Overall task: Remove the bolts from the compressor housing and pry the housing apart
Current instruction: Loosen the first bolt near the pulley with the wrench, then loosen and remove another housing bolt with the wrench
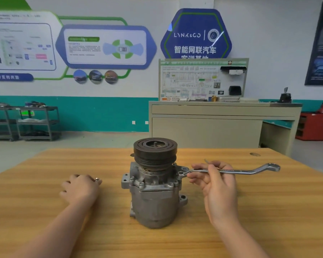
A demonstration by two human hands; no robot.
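Note:
A grey metal compressor (154,198) stands upright in the middle of the wooden table (45,192), its dark grooved pulley (155,152) on top. Bolt heads (141,184) show around the housing flange. My right hand (215,181) grips a long silver ring wrench (250,170) near its left end, and that end sits on the flange at the compressor's right side (181,174). My left hand (80,187) rests knuckles-up on the table to the left of the compressor, fingers curled, apart from it; something small and shiny shows at its fingertips.
Beyond the table stands a beige workbench (222,125) with a wiring display board (203,81). Grey shelf carts (26,123) line the teal wall at left. A red tool cabinet (314,125) stands at far right.

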